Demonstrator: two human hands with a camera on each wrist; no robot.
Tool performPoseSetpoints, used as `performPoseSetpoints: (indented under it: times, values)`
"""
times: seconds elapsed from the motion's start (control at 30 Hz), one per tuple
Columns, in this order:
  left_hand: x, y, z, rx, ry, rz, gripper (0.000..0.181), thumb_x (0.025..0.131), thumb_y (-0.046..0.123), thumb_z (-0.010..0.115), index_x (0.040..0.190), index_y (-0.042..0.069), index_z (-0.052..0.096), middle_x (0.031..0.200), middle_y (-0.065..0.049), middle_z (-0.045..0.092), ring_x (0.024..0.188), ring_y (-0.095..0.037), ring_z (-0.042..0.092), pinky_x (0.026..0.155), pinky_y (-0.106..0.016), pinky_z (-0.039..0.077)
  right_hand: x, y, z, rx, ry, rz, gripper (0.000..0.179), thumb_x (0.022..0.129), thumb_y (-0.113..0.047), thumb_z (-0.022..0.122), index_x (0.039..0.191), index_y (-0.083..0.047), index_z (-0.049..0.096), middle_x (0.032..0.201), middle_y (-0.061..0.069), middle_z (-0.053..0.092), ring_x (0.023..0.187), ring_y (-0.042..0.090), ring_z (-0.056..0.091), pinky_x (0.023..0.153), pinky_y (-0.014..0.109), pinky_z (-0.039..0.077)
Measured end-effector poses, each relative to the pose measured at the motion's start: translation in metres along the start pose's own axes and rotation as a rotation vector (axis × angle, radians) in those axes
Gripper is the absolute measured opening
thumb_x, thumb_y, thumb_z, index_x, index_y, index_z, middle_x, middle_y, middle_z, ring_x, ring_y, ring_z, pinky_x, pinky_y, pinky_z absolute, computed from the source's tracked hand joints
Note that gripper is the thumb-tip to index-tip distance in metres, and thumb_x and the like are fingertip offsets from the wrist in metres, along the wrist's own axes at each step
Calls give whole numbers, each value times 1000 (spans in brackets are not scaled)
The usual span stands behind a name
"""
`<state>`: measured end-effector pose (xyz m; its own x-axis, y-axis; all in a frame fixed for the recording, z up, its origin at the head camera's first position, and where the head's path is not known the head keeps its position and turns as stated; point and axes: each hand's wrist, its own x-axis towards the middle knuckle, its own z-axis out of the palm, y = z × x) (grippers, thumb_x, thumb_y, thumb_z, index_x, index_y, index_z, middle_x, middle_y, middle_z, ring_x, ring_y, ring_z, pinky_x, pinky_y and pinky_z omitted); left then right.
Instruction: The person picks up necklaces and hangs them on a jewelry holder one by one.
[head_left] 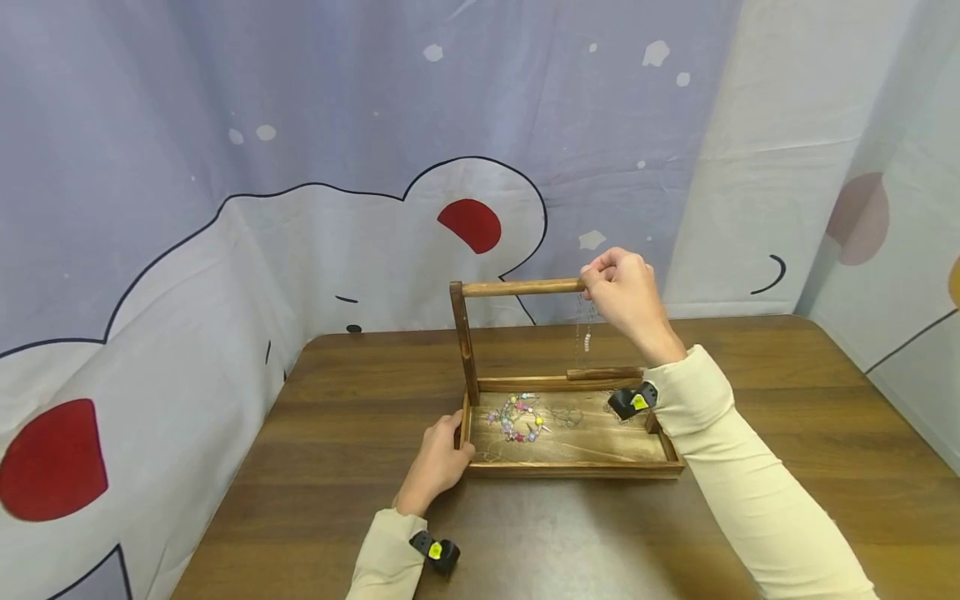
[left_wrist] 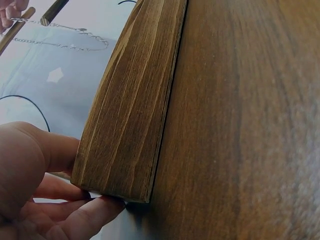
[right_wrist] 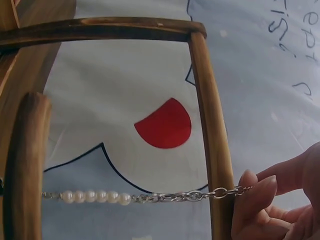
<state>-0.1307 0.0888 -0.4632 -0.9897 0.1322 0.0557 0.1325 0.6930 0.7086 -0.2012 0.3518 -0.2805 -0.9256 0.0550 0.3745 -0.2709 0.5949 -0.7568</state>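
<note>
My right hand (head_left: 622,287) is raised at the top rod (head_left: 525,287) of a wooden jewelry stand. Between thumb and fingertip it pinches the end of a silver chain (right_wrist: 220,192). A row of white pearl beads (right_wrist: 97,196) is part of this chain, which crosses the rod in the right wrist view. In the head view, its lower part hangs below the rod. My left hand (head_left: 438,454) grips the left end of the stand's tray base (head_left: 573,471), its thumb and fingers around the wooden side (left_wrist: 127,110).
Colorful beaded bracelets (head_left: 517,435) and thin tangled chains (head_left: 566,417) lie in the tray. A shorter, lower wooden rod (head_left: 603,373) overlaps the tray's back edge. The stand sits on a brown wooden table (head_left: 360,400), with a printed curtain (head_left: 337,125) behind.
</note>
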Motion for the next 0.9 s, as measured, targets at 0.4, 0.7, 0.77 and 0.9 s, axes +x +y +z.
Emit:
performPoseSetpoints:
  times: [0.4,0.7,0.77,0.9]
  values:
    - [0,1,0,-3,-4,-4,57,80,4,57,132,-10,40,126,-26,49,113,-36,48,88,-47,44,-5,-15,19,43,-43,-45,16,91,-19,50,89,-5,57,73,9,68,57,22,62,46,30,42]
    - [1,0,-1,10,-5,-17,56,80,5,58,132,-10,41,127,-27,48,117,-39,45,91,-49,41,-4,-25,37,46,-44,-82,15,90,-21,51,85,-8,56,67,4,65,51,18,55,45,31,39]
    - [1,-1,0,16,-8,-15,56,80,5,58,132,-10,41,127,-27,47,117,-40,45,91,-49,41,-4,-27,41,50,-36,-98,14,90,-20,51,84,-8,56,65,5,64,50,17,53,45,31,38]
    - [2,-1,1,17,-10,-17,56,80,5,58,132,-9,42,128,-27,47,117,-39,45,91,-48,41,-6,-32,48,51,-22,-124,13,90,-18,51,83,-8,57,60,4,59,47,17,47,47,30,36]
